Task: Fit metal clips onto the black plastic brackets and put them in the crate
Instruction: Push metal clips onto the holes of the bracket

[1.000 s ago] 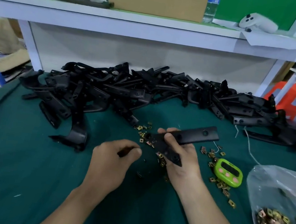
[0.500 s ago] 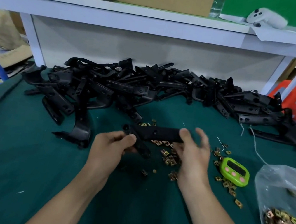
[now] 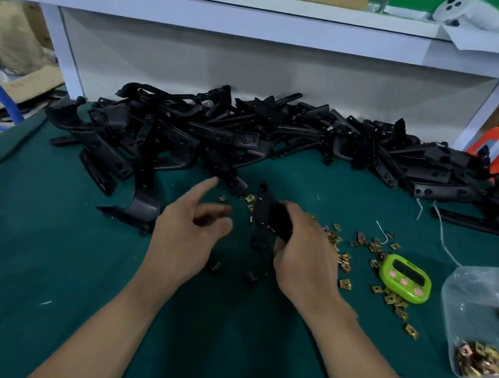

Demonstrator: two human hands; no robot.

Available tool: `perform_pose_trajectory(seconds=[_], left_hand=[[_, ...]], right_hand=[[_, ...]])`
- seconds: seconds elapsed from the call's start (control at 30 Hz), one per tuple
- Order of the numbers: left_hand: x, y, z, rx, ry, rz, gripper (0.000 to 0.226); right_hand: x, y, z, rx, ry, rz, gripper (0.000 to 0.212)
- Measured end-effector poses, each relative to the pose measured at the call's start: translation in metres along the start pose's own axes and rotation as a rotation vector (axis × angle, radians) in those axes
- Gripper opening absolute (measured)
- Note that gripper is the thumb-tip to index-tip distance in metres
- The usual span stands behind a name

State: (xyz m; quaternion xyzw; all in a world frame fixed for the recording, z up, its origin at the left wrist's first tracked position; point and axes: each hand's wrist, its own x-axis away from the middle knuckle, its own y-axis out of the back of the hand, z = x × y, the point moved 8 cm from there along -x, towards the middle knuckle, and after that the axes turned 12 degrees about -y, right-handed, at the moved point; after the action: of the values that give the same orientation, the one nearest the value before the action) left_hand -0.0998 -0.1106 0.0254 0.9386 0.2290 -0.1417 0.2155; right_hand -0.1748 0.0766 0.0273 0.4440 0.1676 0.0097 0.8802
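Note:
My right hand (image 3: 303, 256) grips a black plastic bracket (image 3: 264, 220), which stands nearly on end above the green mat with its top pointing away from me. My left hand (image 3: 192, 232) hovers just left of it with fingers spread and loose, holding nothing and blurred by motion. Small brass-coloured metal clips (image 3: 339, 252) lie scattered on the mat to the right of my right hand and a few under my hands. A long pile of black brackets (image 3: 250, 136) runs across the back of the table. No crate is in view.
A green timer (image 3: 404, 278) lies right of the clips. A clear plastic bag of clips (image 3: 490, 331) sits at the right edge. A white shelf (image 3: 236, 13) overhangs the back of the table. White strings (image 3: 440, 232) trail near the right bracket pile.
The left hand has let go of the bracket and opened. The right hand has turned the bracket from lying across to standing nearly on end.

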Motion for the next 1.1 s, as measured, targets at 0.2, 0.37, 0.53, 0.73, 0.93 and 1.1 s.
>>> perform_pose_trajectory(seconds=[0.2, 0.37, 0.53, 0.73, 0.93, 1.1], left_hand=[[0.002, 0.010, -0.001, -0.378, -0.034, 0.144, 0.035], [0.009, -0.008, -0.001, -0.486, -0.124, 0.506, 0.025], [0.004, 0.002, 0.007, -0.422, -0.121, 0.282, 0.022], [-0.002, 0.018, 0.014, -0.473, -0.141, 0.046, 0.029], [0.000, 0.007, 0.016, -0.535, -0.148, 0.116, 0.021], [0.002, 0.003, -0.002, -0.545, -0.246, 0.062, 0.022]], right_hand=[[-0.003, 0.005, -0.011, -0.037, -0.094, -0.022, 0.043], [-0.004, 0.003, -0.012, -0.022, -0.117, 0.007, 0.035], [-0.007, 0.017, -0.022, 0.036, -0.223, -0.106, 0.024], [-0.009, 0.026, -0.038, 0.292, -0.325, -0.066, 0.027], [-0.005, 0.012, -0.025, 0.216, -0.263, 0.065, 0.025], [-0.001, 0.010, -0.017, 0.161, -0.222, 0.102, 0.009]])
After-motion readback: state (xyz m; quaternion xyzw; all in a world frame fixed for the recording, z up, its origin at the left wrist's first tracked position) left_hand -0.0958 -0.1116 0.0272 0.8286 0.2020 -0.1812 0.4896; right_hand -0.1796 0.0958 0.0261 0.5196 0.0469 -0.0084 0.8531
